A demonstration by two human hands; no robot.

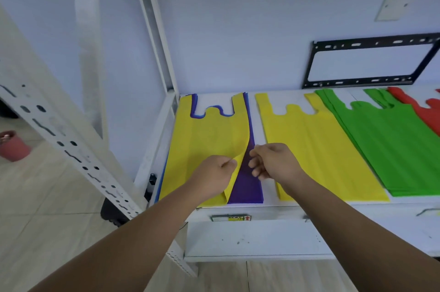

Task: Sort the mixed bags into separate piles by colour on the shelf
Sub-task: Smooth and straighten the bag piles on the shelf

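Note:
On the white shelf a yellow bag lies on top of a pile of blue-purple bags at the left. My left hand pinches the yellow bag's right edge and lifts it, baring the purple bag beneath. Just to the right, my right hand hovers over the purple bag with fingers loosely curled and holds nothing. A separate yellow pile lies to the right, then a green pile and a red pile at the far right.
A white perforated upright stands at the shelf's back left corner, and a slanted perforated beam crosses at the left. A black metal bracket leans on the wall behind the piles. A pink pot sits on the floor.

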